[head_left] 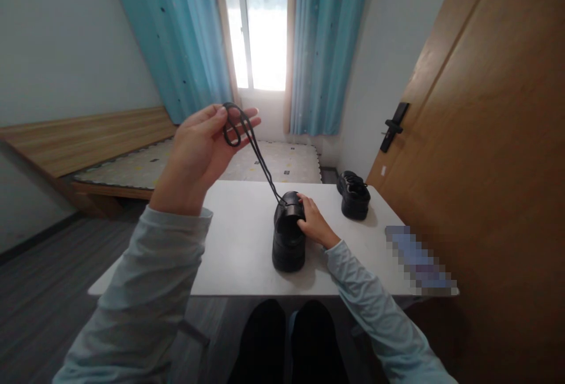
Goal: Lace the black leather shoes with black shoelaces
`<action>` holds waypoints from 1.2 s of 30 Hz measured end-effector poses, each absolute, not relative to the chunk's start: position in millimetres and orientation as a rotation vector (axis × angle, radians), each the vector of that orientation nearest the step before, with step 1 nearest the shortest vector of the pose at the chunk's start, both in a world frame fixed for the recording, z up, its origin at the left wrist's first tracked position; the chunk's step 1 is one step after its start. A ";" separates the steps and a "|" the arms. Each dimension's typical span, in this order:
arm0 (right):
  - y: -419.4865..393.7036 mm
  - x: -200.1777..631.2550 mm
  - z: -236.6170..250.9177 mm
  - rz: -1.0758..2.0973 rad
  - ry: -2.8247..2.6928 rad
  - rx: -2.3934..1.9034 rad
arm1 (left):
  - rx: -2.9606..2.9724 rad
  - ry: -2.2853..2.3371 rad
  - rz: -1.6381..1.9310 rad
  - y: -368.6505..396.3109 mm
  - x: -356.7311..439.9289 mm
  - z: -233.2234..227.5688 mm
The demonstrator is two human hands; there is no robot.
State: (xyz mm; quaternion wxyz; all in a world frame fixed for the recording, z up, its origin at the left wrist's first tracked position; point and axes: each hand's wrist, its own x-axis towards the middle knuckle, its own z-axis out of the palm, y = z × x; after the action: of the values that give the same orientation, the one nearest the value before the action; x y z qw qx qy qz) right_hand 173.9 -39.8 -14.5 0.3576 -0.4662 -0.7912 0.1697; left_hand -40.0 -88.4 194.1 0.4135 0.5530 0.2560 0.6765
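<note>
A black shoe (289, 249) stands on the white table in front of me, its heel toward me. Two strands of black shoelace (260, 157) stretch from the front of the shoe up and left to my left hand (200, 149). That hand is raised well above the table and pinches the lace between thumb and forefinger, with a loop hanging over the other, loosely spread fingers. On the right side of the shoe, my right hand (315, 222) grips its upper near the tongue, thumb at the opening. Some of its fingertips are hidden behind the shoe.
A second black shoe (354, 196) with its lace in place sits at the table's back right. At the right edge of the white table (233, 243) lies a blurred-out flat item (419, 260). Beyond are a bed (291, 160) and a wooden door (477, 107).
</note>
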 end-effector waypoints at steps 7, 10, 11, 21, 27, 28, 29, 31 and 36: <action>-38.3 175.8 -11.6 0.475 -2.077 -1.241 | 1.329 0.677 1.882 -68.1 -54.5 215.7; -38.3 178.6 -8.0 0.532 -2.096 -1.218 | 1.396 0.737 1.863 -66.3 -53.5 220.3; -38.7 179.7 -6.0 0.556 -2.105 -1.190 | 1.404 0.748 1.845 -67.1 -50.2 220.1; -48.6 176.8 21.4 0.739 -1.838 -0.719 | 1.306 0.671 1.582 -79.4 14.6 184.5; -57.3 159.1 35.9 0.984 -1.672 -0.653 | 1.290 0.596 1.392 -80.5 43.2 165.1; -58.0 157.8 38.2 1.029 -1.622 -0.642 | 1.287 0.606 1.404 -79.0 42.4 164.2; -58.2 157.3 40.3 1.079 -1.566 -0.617 | 1.292 0.624 1.435 -76.8 39.7 163.3; -57.4 158.6 44.8 1.169 -1.445 -0.549 | 1.340 0.688 1.530 -71.0 30.6 158.9; -55.0 163.2 60.0 0.994 -1.397 -0.600 | 1.633 1.003 1.457 -64.2 14.2 123.9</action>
State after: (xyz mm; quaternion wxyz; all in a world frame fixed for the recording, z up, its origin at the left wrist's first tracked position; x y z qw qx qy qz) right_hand 163.2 -55.0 60.0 0.6149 -0.2606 -0.6065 0.4314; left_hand 14.2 -64.2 123.9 0.3587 0.6332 0.3888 0.5650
